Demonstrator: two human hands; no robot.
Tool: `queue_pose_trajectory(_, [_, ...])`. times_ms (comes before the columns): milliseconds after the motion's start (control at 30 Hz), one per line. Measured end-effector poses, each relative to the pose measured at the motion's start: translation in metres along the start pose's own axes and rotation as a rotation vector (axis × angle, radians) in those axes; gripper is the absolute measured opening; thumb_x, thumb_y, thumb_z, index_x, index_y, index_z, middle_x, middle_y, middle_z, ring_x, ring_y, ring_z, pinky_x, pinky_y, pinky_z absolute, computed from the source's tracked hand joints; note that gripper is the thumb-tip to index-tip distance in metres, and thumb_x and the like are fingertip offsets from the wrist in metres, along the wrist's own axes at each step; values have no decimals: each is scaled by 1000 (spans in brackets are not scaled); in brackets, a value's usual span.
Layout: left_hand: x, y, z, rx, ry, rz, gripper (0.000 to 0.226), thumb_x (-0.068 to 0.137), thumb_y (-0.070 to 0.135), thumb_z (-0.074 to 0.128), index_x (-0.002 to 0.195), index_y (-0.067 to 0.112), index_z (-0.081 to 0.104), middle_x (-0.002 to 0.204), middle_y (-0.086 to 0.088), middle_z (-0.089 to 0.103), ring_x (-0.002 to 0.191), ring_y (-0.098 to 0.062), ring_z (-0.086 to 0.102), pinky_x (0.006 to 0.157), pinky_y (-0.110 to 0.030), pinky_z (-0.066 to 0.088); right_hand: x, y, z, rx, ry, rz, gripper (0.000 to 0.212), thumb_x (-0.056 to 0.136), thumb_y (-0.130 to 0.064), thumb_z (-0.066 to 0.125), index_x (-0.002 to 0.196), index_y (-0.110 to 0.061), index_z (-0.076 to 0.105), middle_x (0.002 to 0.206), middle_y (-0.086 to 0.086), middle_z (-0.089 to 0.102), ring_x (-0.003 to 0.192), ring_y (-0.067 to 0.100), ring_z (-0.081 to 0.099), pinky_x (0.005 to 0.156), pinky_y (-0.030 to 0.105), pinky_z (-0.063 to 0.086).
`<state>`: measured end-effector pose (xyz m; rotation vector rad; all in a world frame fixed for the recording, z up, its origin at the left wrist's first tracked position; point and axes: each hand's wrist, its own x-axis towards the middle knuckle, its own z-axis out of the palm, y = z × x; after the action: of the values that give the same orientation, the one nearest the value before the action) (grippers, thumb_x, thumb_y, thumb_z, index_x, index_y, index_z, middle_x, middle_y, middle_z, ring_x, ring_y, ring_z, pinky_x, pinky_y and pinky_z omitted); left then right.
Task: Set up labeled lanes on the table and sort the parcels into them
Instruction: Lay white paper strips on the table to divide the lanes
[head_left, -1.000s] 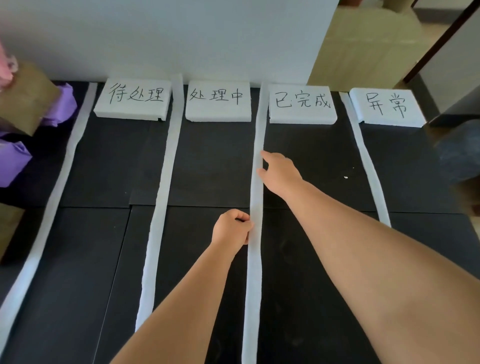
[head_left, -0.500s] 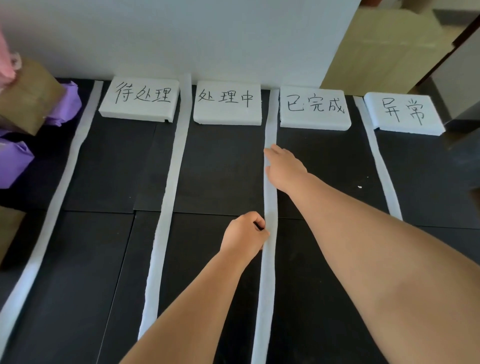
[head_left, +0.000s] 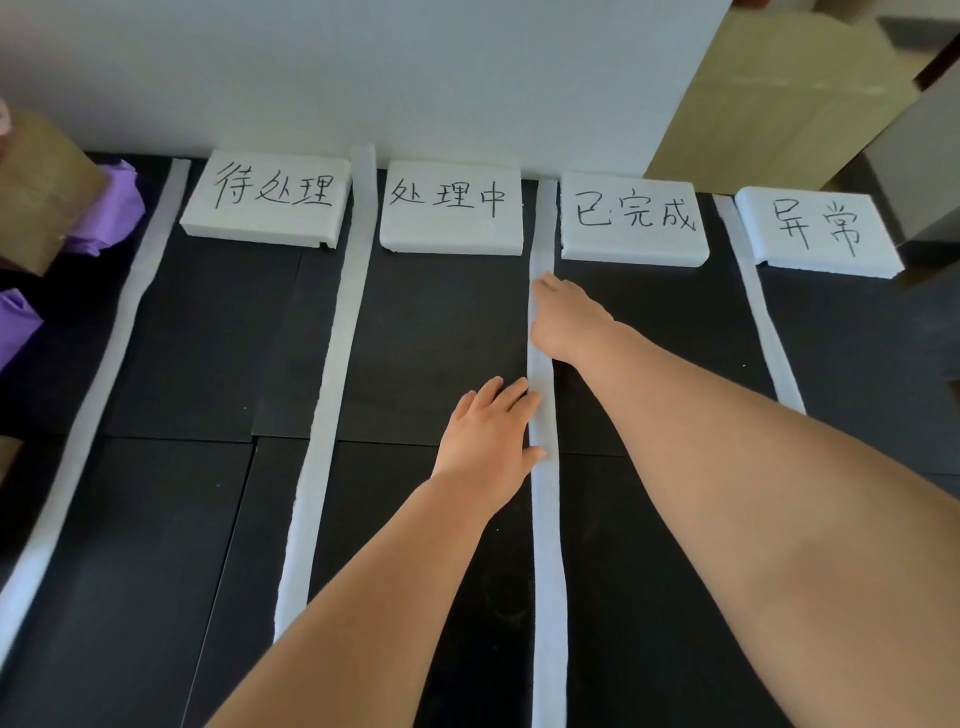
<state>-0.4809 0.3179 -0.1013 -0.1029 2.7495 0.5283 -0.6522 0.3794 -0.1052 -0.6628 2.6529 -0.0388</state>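
Several white strips run front to back over the black table as lane dividers. Four white foam labels with handwritten characters lie at the far ends: first label, second label, third label, fourth label. My left hand lies flat with straight fingers beside the third strip, its fingers and thumb touching the strip's left edge. Farther along, my right hand presses the same strip with its fingertips. Parcels wait at the far left: a brown box and purple parcels.
A white wall backs the table. A tan cabinet stands at the right rear. Another purple parcel and a brown corner sit at the left edge. The outer strips bound the lanes.
My left hand has opened from a curled fist to flat fingers along the third strip. My right hand has slid a little farther up the strip. The view has drifted slightly.
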Motion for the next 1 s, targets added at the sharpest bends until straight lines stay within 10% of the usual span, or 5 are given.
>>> queue_pose_trajectory(333, [0,0,4,-16,3,4,63,101,41,50,156,26,22,165,6,12,153,-20,2,122,-39,2,0,1,-1,-101,-51,-2,68,97,-11,50,155,-11,16,159,8,23,140,29,33,103,46,46])
queue_pose_trajectory(533, [0,2,9,5,-4,-5,62,103,38,46,157,24,17,166,5,7,153,-21,-1,123,-42,2,-25,2,-4,-138,12,21,39,96,-9,52,135,-11,48,117,6,60,84,21,59,62,32,44])
queue_pose_trajectory(1000, [-64,19,42,24,38,55,53,105,44,35,155,29,24,165,2,7,153,-22,3,122,-38,5,-58,6,2,-311,-19,-88,62,96,-10,54,153,-16,29,156,1,33,139,26,38,98,42,49])
